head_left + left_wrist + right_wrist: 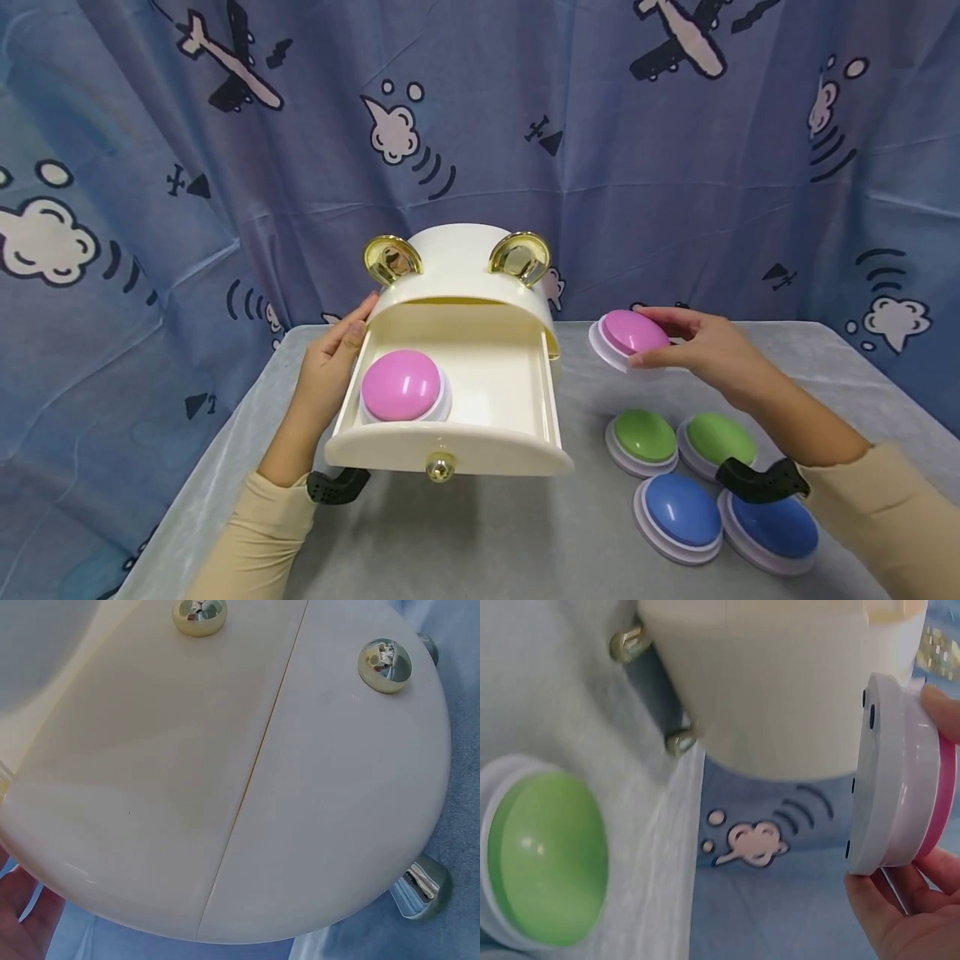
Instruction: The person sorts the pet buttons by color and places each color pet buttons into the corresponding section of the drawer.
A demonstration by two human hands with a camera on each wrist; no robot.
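Observation:
A white alarm-clock-shaped cabinet (465, 258) with gold ears has a drawer (487, 400) pulled out, and inside its left part lies a pink push button (401, 385) on a white base. My left hand (330, 371) rests against the cabinet's left side; in the left wrist view a few of its fingers (26, 919) show beyond the rounded edge. To the right of the cabinet, my right hand (693, 346) holds a second pink push button (633, 333) above the table, tilted. Its thumb and fingers pinch the rim, and the white underside (877, 780) shows small black feet.
Two green buttons (645, 435) and two blue buttons (682, 510) stand on the grey table (510, 533) below my right forearm. A gold knob (440, 467) sticks out from the drawer front. Behind the table hangs a blue patterned curtain (480, 125).

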